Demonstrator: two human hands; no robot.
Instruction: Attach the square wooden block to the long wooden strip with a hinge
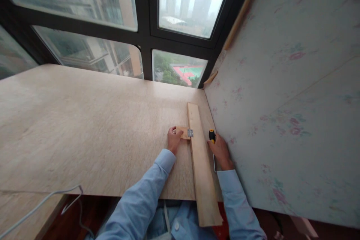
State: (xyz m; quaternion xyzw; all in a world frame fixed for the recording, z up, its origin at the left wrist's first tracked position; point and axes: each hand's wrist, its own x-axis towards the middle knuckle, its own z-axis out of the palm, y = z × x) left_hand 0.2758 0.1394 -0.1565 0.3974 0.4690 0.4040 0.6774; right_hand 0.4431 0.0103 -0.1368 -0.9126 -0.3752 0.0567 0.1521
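Note:
A long wooden board (200, 157) lies lengthwise on the table, its near end jutting past the front edge. On its left side a small metal hinge (190, 133) joins it to a short wooden block (183, 132). My left hand (173, 138) pinches that block at its left end, thumb on top. To the right of the board, my right hand (221, 150) is closed around a screwdriver (212, 135) with a black and yellow handle. The handle points away from me and the thin shaft points back toward me. Whether screws sit in the hinge is too small to tell.
A stone-patterned tabletop (84, 131) extends left to dark-framed windows (143, 26). Close on the right stands a wall with flowered paper (281, 120). A white cable (42, 208) hangs over the front left edge, and something red (222, 217) shows below the board's near end.

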